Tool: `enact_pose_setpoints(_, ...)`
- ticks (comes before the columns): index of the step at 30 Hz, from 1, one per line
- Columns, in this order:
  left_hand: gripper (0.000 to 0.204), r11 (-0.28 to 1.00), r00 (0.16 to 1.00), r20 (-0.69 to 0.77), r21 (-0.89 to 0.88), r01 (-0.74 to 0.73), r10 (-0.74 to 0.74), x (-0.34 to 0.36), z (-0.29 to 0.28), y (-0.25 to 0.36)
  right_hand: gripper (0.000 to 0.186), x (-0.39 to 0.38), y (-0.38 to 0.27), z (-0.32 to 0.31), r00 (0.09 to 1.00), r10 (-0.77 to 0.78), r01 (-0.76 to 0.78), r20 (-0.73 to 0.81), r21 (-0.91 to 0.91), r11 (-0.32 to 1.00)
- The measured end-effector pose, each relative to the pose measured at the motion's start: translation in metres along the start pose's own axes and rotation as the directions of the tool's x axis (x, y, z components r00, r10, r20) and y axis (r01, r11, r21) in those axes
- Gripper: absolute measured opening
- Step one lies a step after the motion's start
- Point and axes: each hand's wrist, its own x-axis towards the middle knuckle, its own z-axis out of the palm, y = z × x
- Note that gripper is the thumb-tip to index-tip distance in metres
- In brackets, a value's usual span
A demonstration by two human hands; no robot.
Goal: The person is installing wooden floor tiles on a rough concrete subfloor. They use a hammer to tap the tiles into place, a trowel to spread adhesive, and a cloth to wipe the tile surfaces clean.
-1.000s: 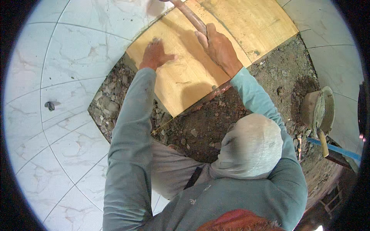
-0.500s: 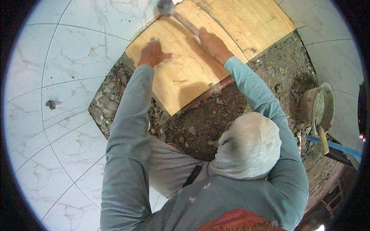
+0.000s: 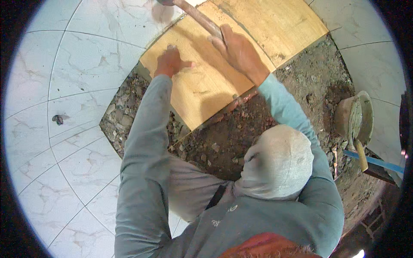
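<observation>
A tile setter's left hand [image 3: 171, 62] presses flat, fingers spread, on a wood-look floor tile [image 3: 206, 86] laid over a bed of dirt and rubble [image 3: 241, 142], while the right hand [image 3: 238, 51] is closed around a mallet handle [image 3: 195, 17] (its head is cut off at the frame's top edge). The tile appears to be at the tapping-down stage; the next blow calls for light, even strikes near the white marble-look tiles [image 3: 86, 64].

Tan wood-grain tile [image 3: 206, 86], white grey-veined marble floor tiles [image 3: 77, 77], grey-green sleeves [image 3: 142, 142]
</observation>
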Motion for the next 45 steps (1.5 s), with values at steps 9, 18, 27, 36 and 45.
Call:
enact_pose_setpoints(9,0.108,0.994,0.997,-0.021,0.075,0.079,-0.077,0.000,0.008,0.007,0.040,-0.023,-0.006,-0.002,0.971,0.166,-0.160,0.174,-0.049,0.986)
enact_pose_setpoints(18,0.104,0.995,0.996,-0.036,0.055,0.084,-0.082,-0.002,0.013,0.002,0.040,-0.045,-0.008,-0.024,0.980,0.136,-0.107,0.147,-0.188,0.976)
enact_pose_setpoints(27,0.096,0.996,0.991,-0.119,0.059,0.067,-0.060,-0.008,0.018,0.004,0.033,-0.104,-0.009,-0.041,0.978,0.202,-0.191,0.052,-0.175,0.966)
enact_pose_setpoints(36,0.099,0.940,0.936,-0.088,0.005,-0.342,0.341,-0.033,0.052,0.000,0.045,-0.197,-0.035,-0.104,0.949,0.291,-0.300,0.119,0.067,0.952)
enact_pose_setpoints(45,0.138,0.989,0.991,0.049,0.070,-0.131,0.127,-0.085,0.031,0.048,0.029,-0.206,0.021,-0.074,0.960,0.260,-0.236,0.104,-0.199,0.951)
